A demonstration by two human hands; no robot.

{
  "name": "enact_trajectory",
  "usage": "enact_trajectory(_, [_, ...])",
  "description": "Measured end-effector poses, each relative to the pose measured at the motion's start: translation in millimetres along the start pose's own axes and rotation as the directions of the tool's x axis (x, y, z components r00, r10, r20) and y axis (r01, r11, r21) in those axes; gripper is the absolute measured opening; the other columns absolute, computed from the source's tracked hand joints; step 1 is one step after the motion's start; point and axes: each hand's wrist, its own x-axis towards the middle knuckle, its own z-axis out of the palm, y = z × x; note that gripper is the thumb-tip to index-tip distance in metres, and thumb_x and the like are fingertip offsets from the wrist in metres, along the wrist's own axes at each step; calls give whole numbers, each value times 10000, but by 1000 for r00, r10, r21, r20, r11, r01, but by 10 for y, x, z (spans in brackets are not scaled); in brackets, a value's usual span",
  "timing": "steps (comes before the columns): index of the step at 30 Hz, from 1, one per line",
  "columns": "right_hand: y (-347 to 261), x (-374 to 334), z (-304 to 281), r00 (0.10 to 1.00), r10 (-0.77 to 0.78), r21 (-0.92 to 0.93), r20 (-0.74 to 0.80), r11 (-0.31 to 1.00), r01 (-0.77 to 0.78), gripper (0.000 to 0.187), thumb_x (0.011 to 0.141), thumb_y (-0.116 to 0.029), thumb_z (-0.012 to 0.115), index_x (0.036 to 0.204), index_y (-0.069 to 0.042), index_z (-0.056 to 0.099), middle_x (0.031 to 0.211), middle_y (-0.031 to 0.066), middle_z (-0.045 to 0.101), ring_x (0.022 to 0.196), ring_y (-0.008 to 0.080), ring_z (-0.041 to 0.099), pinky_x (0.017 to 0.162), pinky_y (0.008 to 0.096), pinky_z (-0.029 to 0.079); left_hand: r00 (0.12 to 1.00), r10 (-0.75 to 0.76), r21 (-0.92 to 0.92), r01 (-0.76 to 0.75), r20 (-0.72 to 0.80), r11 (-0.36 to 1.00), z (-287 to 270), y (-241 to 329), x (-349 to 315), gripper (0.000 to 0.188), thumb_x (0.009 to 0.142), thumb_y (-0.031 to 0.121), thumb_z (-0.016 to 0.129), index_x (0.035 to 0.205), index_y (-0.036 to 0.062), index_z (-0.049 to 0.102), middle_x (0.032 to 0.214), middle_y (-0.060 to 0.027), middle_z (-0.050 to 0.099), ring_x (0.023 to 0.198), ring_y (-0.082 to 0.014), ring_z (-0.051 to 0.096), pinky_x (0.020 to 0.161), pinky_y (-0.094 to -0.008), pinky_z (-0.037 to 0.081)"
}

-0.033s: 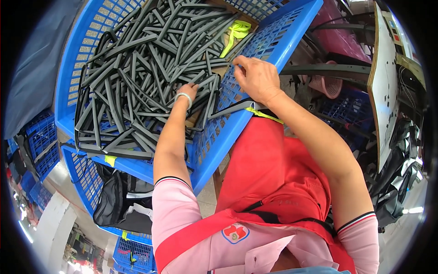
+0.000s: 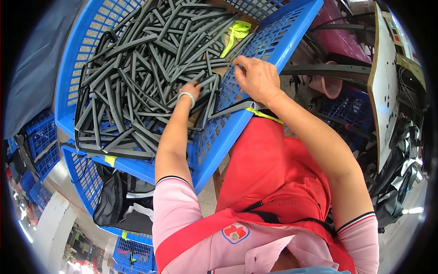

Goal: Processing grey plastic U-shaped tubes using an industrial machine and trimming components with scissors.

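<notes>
My left hand (image 2: 190, 89), with a pale bangle (image 2: 187, 97) at the wrist, is down in a heap of grey strips with black edging (image 2: 155, 59). Its fingers are closed at a grey strip near the heap's right side. The heap fills a large blue plastic basket (image 2: 207, 153). Over the basket's right wall, my right hand (image 2: 258, 80) hovers or rests with its fingers curled in. What they hold, if anything, is hidden. Below that wrist, a long grey strip (image 2: 230, 109) crosses the rim, beside a yellow-green ribbon (image 2: 264, 115).
A bright yellow-green ribbon bundle (image 2: 238, 31) lies at the heap's far right. Under the large basket, another blue basket (image 2: 84, 182) holds black fabric pieces (image 2: 116, 196). To the right stand a pale board (image 2: 383, 86), a pink basket (image 2: 329, 86) and dark bags (image 2: 397, 178).
My left hand has shifted slightly to the right over the strips. My right hand has kept its place.
</notes>
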Motion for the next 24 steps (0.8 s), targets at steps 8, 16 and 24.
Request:
enact_trajectory(8, [12,0,7,1000,-1,-20,14,1000,2,148,842,-211,569,938,-137,653,750,84,660,727,281,642,660,407,503,998,68,-212,-69,-10,975,-34,627,-25,558,799,447,701,1159,24,646,1191,-205,627,1115,-305,605,930,-376,467])
enact_trajectory(16, [-22,-3,-16,998,55,-44,44,998,-53,156,849,-235,543,901,-130,645,808,97,683,810,272,661,710,409,518,890,101,-854,-455,-444,253,-1972,745,-268,156,866,234,712,864,78,704,775,28,646,653,-65,540,657,-203,421])
enact_trajectory(24, [-32,-10,-28,999,31,-34,30,999,-30,179,862,-258,552,969,-150,647,835,105,680,754,316,643,694,429,511,913,149,-794,-404,-380,453,-2246,483,-533,149,917,197,629,955,62,678,756,-2,634,607,-81,575,535,-188,413])
